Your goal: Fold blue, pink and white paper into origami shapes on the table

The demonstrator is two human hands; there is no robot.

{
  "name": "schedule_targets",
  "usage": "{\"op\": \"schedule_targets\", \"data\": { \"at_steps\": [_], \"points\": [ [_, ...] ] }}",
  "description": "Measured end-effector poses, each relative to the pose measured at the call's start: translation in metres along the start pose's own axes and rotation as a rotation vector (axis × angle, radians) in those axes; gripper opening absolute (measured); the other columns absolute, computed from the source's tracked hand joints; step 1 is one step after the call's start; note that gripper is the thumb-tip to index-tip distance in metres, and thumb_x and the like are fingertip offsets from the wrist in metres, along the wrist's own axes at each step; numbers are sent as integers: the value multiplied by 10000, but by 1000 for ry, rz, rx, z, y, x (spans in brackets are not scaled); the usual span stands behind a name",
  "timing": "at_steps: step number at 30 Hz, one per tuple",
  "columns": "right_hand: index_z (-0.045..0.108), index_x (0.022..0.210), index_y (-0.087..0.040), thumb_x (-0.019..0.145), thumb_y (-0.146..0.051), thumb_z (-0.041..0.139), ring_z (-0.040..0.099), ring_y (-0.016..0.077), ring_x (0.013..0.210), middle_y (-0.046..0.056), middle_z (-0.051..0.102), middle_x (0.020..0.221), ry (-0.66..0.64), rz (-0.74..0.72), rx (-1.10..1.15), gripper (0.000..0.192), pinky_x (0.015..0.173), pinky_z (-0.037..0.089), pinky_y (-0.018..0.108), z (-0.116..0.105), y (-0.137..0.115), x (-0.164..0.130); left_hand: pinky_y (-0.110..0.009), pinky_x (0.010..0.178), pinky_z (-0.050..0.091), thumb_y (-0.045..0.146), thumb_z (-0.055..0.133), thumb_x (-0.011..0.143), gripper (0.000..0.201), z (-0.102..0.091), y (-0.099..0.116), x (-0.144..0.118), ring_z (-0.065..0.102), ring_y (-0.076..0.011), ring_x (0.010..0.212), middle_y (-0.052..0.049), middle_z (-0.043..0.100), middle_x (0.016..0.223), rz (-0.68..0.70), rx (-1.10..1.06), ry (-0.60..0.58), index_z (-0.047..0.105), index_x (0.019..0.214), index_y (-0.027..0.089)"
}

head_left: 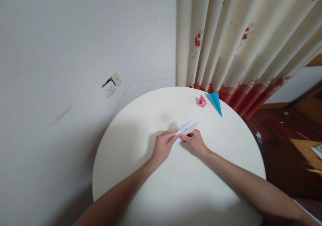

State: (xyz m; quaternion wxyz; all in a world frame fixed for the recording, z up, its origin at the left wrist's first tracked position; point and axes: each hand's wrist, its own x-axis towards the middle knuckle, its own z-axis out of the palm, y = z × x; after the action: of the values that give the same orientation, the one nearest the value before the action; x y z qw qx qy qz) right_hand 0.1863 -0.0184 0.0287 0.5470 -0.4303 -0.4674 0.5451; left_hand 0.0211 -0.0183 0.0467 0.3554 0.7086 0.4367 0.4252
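Observation:
A folded sheet of white paper [187, 127] is held between both hands above the middle of the round table, its layers slightly spread and pointing up to the right. My left hand [164, 146] pinches its left edge between thumb and fingers. From the right side, my right hand [195, 142] grips the same paper with the thumb on top; some of its fingers are hidden underneath. Farther back on the tabletop rest a pink folded-paper piece [201, 101] and a blue paper airplane [215, 103], both apart from my hands.
The white round table [141, 118] stands against a wall with a power socket [109, 89]. A cream curtain [241, 34] with red patterns hangs behind its far right edge. To the right, a low wooden surface [305, 152] rises above the dark red floor.

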Motion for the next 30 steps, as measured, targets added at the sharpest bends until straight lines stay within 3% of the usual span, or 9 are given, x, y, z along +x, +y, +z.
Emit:
{"op": "schedule_targets", "data": {
  "at_steps": [6,11,15,21,26,30],
  "points": [
    [729,805,-163,651,-423,846,494,122,525,-8,633,628,27,26,14,324,503,411,253,0,-6,1,-245,662,480,362,625,889,272,-4,4,3,659,-182,734,-35,759,819,-190,-103,-38,805,887,158],
    [693,619,-147,667,-455,825,464,115,472,1,594,519,1,72,-42,339,482,369,261,-1,-3,0,-211,489,303,490,609,870,402,-8,4,4,497,-113,527,11,628,607,-308,-221,-180,793,820,136],
    [668,547,-153,630,-461,847,455,111,456,-8,574,481,51,83,-33,365,471,340,260,0,-1,-1,-214,507,284,514,656,829,406,-10,1,5,486,-117,538,10,598,578,-372,-242,-230,789,780,134],
    [776,676,-157,614,-430,871,553,153,589,25,679,612,21,132,140,296,611,437,309,6,-5,-5,-230,574,342,516,701,799,407,-12,-5,5,552,-143,602,-21,676,658,-430,-313,-289,783,775,117],
    [733,572,-155,629,-425,873,544,136,591,38,681,623,48,175,193,309,599,426,289,7,0,-9,-236,558,335,548,710,773,457,-5,-3,3,564,-147,578,-48,701,671,-485,-294,-263,797,811,100],
    [750,625,-144,656,-449,857,555,133,564,48,681,612,-6,232,240,325,552,429,269,7,2,-10,-238,549,336,533,709,774,439,0,1,1,560,-141,557,-50,697,648,-509,-306,-272,795,770,102]
  ]
}}
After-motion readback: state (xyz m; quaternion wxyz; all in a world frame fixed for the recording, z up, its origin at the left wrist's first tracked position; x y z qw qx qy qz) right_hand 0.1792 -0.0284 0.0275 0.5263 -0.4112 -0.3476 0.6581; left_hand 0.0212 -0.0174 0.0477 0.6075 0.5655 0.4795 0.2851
